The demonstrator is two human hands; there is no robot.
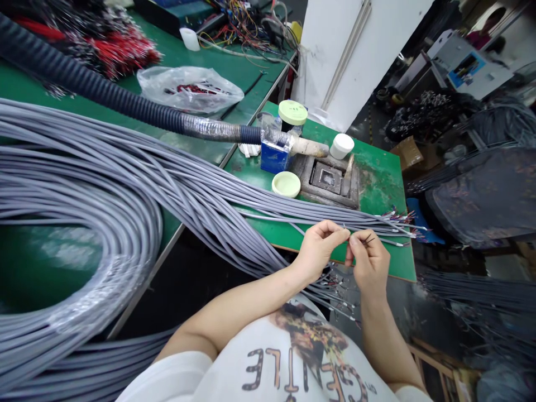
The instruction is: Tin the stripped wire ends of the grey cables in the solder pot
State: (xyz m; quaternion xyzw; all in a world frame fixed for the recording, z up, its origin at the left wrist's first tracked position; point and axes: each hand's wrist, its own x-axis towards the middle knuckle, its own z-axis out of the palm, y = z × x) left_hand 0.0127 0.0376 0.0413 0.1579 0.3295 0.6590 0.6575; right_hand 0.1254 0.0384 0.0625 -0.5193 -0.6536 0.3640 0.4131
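My left hand (318,250) is closed in a pinch, thumb against forefinger, with a tiny wire tip showing above the fingertips. Close beside it, my right hand (370,258) pinches thin dark wires (369,240), whose ends stick out past the fingers. The fingertips of both hands nearly meet, so the point where the wires come together is hidden. Just beyond the hands runs a bundle of grey cables (251,192), its stripped ends (404,226) fanning out in coloured strands at the right. More cable ends (339,287) hang below the hands.
On the green table stand a solder pot (329,177), a pale green lid (286,184), a blue box (274,156) and a white jar (341,146). A black corrugated hose (138,106) crosses above the coiled cables. A plastic bag (190,89) lies behind.
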